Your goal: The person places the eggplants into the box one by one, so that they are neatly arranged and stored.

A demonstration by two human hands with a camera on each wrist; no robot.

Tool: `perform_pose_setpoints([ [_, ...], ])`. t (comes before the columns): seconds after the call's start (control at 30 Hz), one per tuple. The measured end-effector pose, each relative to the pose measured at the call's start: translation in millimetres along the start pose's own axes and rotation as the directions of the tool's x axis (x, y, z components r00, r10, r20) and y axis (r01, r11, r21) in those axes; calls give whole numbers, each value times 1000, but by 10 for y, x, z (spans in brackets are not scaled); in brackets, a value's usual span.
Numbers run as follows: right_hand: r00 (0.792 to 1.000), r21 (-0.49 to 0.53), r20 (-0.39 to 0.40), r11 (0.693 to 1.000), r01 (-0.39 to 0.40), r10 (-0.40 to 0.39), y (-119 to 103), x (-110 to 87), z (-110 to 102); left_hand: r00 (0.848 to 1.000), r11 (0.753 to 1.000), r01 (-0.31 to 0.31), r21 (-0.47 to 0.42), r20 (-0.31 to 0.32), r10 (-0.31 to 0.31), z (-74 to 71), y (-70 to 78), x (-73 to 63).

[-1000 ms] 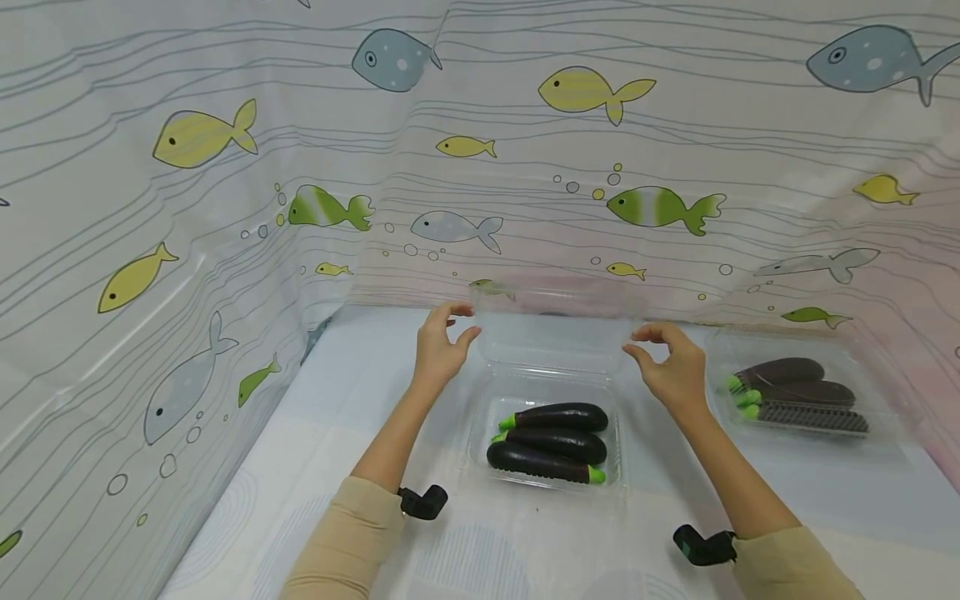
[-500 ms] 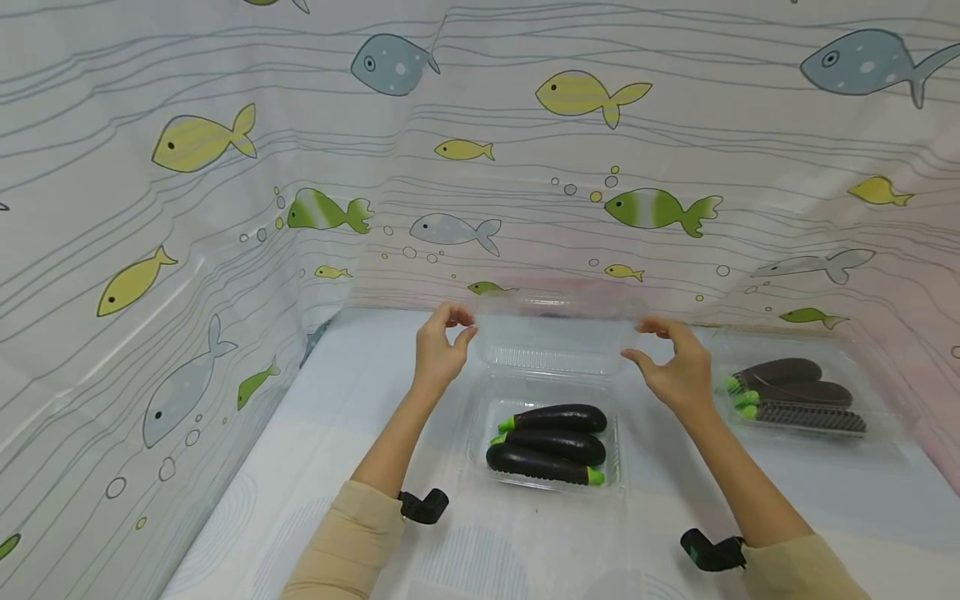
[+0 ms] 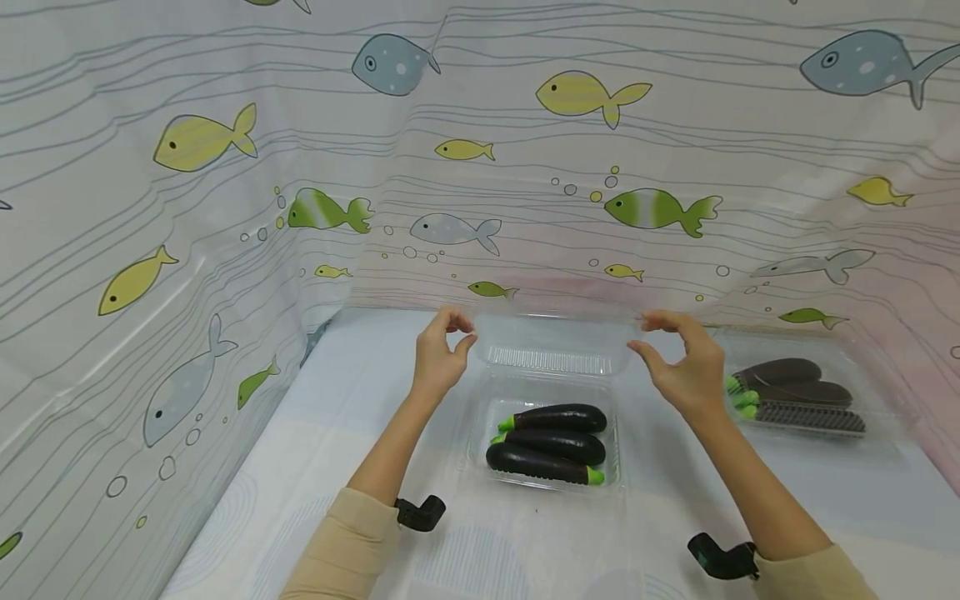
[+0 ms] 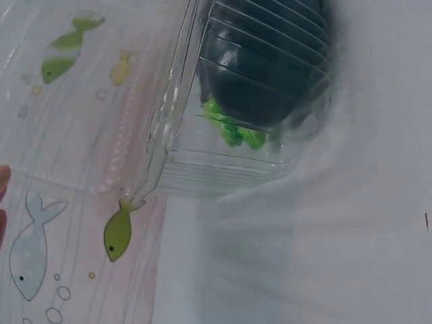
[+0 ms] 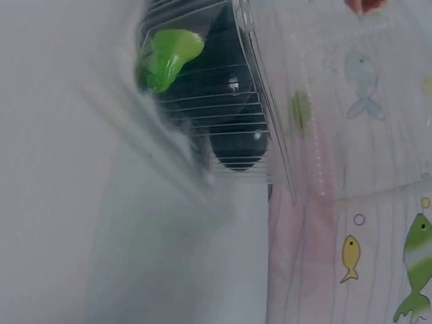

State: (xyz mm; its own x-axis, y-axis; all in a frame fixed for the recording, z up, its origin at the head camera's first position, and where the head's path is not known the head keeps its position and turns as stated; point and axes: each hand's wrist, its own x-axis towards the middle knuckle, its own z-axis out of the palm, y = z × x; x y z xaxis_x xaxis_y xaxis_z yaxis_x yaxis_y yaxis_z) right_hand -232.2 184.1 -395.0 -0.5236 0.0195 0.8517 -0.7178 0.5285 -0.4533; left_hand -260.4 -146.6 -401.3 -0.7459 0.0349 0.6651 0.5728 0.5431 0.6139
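In the head view, a clear plastic box (image 3: 480,442) on the table holds three dark eggplants (image 3: 551,446) with green stem ends. Its hinged clear lid (image 3: 555,337) stands raised behind the box. At the lid's left edge, my left hand (image 3: 441,354) pinches it with fingers and thumb curled. My right hand (image 3: 686,367) grips the opposite edge, fingers above and thumb below. Part of the lid (image 4: 81,121) fills the left side of the left wrist view, with fingertips at the frame's border. A fingertip shows at the lid (image 5: 364,121) in the right wrist view.
A second clear plastic box (image 3: 885,408), its lid down over more eggplants (image 3: 802,383), sits to the right of my right hand. A fish-print curtain (image 3: 555,167) hangs behind and left of the white table cover (image 3: 315,467).
The lid's upper edge has come lower in view, and ridges along its lower part show more clearly. My right hand has shifted slightly right; the left hand has barely moved.
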Motion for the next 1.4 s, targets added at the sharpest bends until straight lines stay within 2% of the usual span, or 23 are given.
perform_pose_setpoints([
  [0.17,1000,-1,-7,1000,24,-24,-36,-2,-3,999,1000,17,0,42,-17,-51,18,-47],
  [0.4,998,19,18,998,66,-66,-92,-70,-67,993,998,11,-58,114,-5,-215,93,-153],
  [0.67,989,54,98,993,109,-114,-175,-251,-213,987,990,-14,-142,156,36,-421,207,-293],
  [0.77,982,67,132,990,123,-131,-229,-333,-245,982,990,-11,-142,187,37,-486,250,-356],
  [0.83,977,95,155,987,130,-144,-339,-364,-268,975,992,-8,-127,221,36,-561,365,-399],
  [0.97,968,131,192,982,138,-162,-480,-499,-292,952,997,-24,-67,304,43,-651,365,-551],
  [1.07,963,129,207,981,146,-170,-444,-677,-296,931,997,-74,-11,357,73,-665,245,-709],
  [1.13,960,136,215,979,154,-181,-410,-794,-300,917,993,-109,33,389,88,-676,244,-806],
  [1.27,944,144,246,972,188,-219,-384,-988,-311,892,974,-201,107,431,137,-663,214,-983],
  [1.4,926,88,277,967,240,-255,-370,-1132,-313,868,950,-274,149,465,177,-625,170,-1114],
])
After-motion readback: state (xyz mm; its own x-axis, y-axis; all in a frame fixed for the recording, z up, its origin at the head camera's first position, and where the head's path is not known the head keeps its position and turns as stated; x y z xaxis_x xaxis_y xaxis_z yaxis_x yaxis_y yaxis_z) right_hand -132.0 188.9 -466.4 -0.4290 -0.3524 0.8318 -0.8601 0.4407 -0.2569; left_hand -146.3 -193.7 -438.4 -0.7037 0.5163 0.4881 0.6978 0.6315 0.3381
